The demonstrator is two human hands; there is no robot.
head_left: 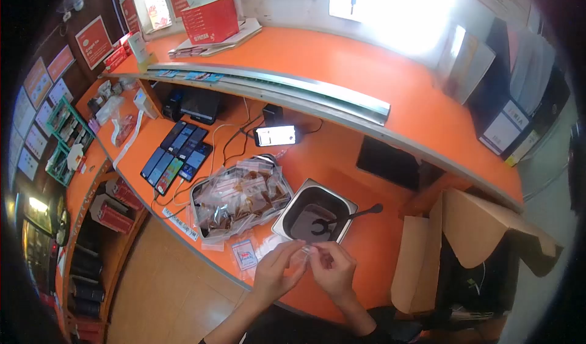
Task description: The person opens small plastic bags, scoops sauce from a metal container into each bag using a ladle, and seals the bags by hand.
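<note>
My left hand (276,275) and my right hand (333,271) meet at the counter's front edge, fingertips pinched close together. Between them is a small clear plastic bag (298,259), partly hidden by the fingers. Just beyond stands a deep steel pan (282,222) with something dark in the bottom. A black ladle (366,211) rests in it, its handle over the right rim. Left of my left hand lie a pile of clear bags (268,244) and a printed packet (245,255). Behind them, a tray holds many filled zip bags (241,197) with brown contents.
Several phones (174,155) lie in rows at the left, and a lit phone (274,135) leans farther back among cables. An open cardboard box (421,261) stands at the right. A raised orange shelf (342,60) with a metal edge runs across the back, holding a red box (212,21).
</note>
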